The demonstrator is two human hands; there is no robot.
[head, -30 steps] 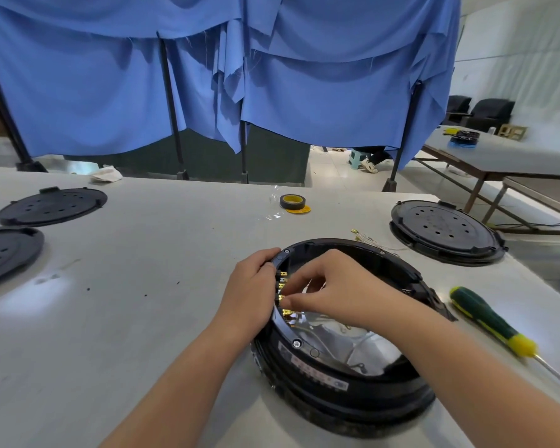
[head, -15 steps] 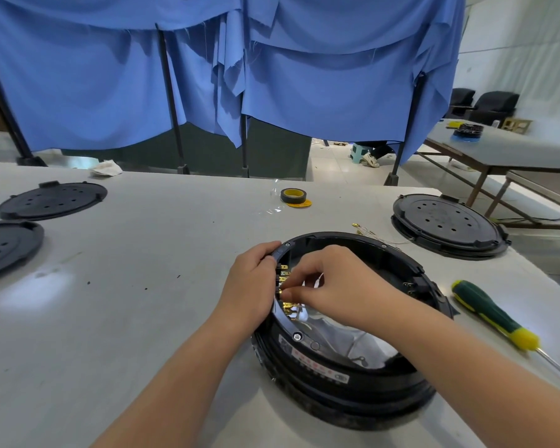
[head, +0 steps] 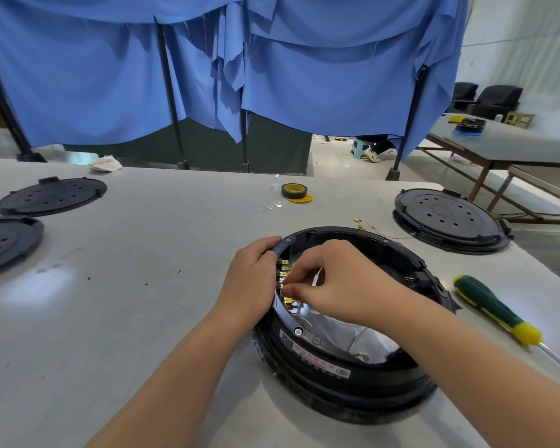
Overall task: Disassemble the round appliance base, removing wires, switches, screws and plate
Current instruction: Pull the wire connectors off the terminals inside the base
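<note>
The round black appliance base (head: 343, 376) lies open side up on the grey table, a shiny metal plate (head: 346, 337) showing inside. My left hand (head: 251, 282) grips its left rim from outside. My right hand (head: 337, 282) reaches inside and pinches at a row of brass terminals (head: 285, 282) on the inner left wall; a thin white wire (head: 317, 278) shows under its fingers. What exactly the fingertips hold is hidden.
A green and yellow screwdriver (head: 495, 308) lies right of the base. Loose thin wires (head: 369, 226) lie behind it. Black round covers sit at the right (head: 450, 218) and far left (head: 52, 195), (head: 4, 240). A tape roll (head: 294, 191) is further back.
Both hands stay on the base; my right fingers shift slightly along the terminals. The head camera has moved a little closer and lower.
</note>
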